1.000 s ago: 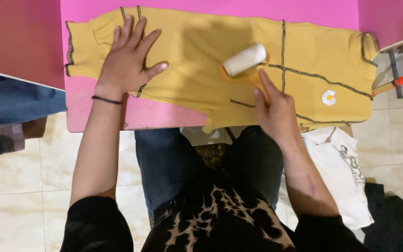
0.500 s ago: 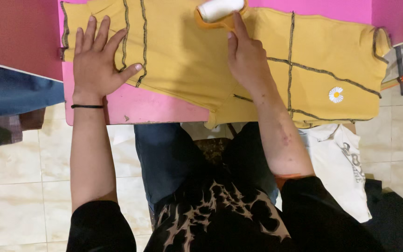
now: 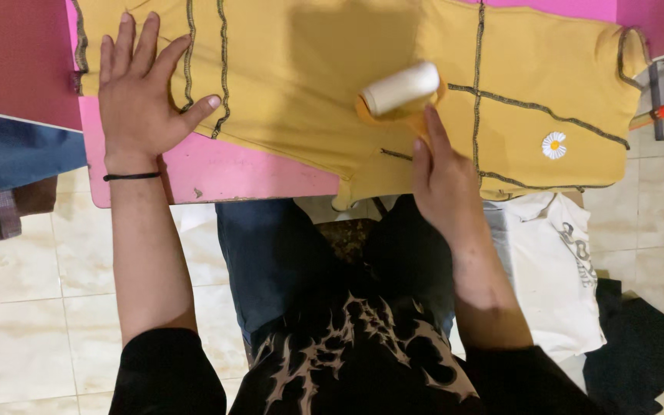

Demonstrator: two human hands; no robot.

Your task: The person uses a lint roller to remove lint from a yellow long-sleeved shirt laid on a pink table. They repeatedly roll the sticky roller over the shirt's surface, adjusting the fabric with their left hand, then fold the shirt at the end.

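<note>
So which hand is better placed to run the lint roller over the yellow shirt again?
Right. The right hand already grips the lint roller on the yellow shirt; the left hand lies flat, pinning the fabric on the pink table.

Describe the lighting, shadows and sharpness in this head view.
Head view: even indoor light, no glare. A soft darker shadow patch lies on the yellow garment left of the lint roller. The right hand and left hand are sharp, without motion blur; the pink table is evenly lit.
</note>
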